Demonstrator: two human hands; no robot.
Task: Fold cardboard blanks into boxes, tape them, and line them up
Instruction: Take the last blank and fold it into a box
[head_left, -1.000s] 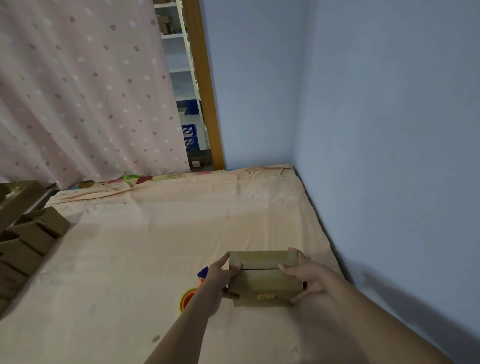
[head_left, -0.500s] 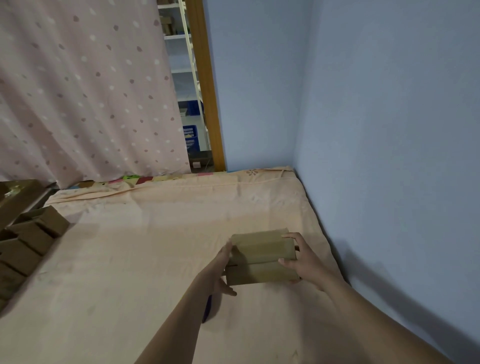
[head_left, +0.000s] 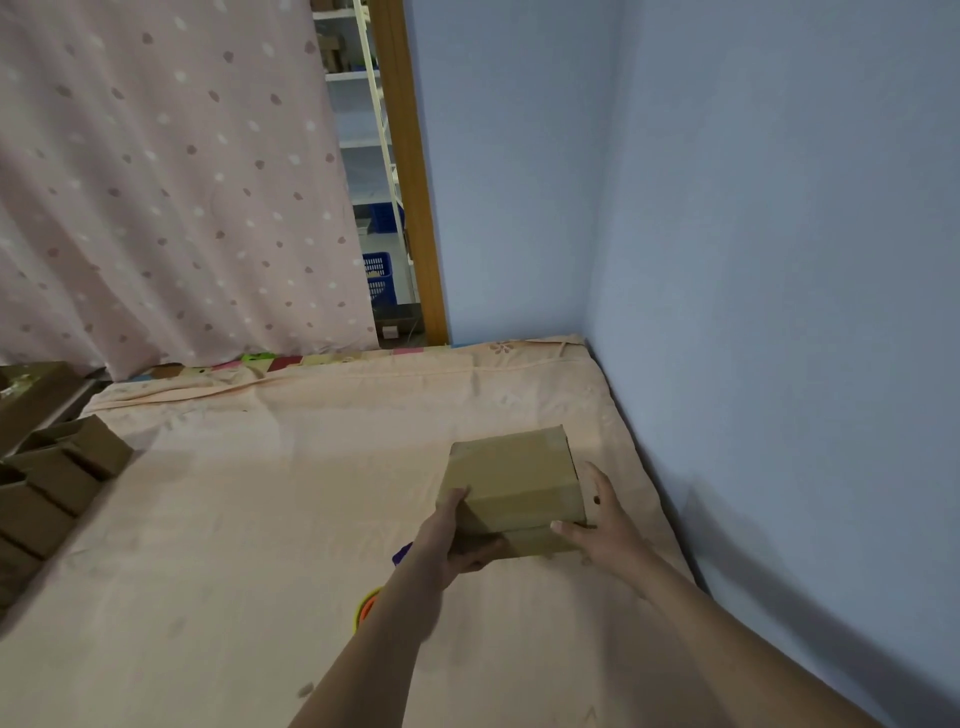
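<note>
Box (head_left: 511, 480) gripped by left hand (head_left: 457, 540) — right hand (head_left: 605, 519) open alongside — over peach sheet (head_left: 260, 519).

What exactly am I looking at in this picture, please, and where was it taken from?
There is no machine here: a person wears a wide-angle camera on the head, looking forward and down at their own bare hands. The one view shows a sheet spread over a flat surface in the corner of a blue-walled room. The left hand and right hand hold a folded cardboard box from either side. Under the left forearm a tape roll peeks out, largely hidden. More boxes stand in a row at the left edge. Behind hangs a dotted curtain.
</note>
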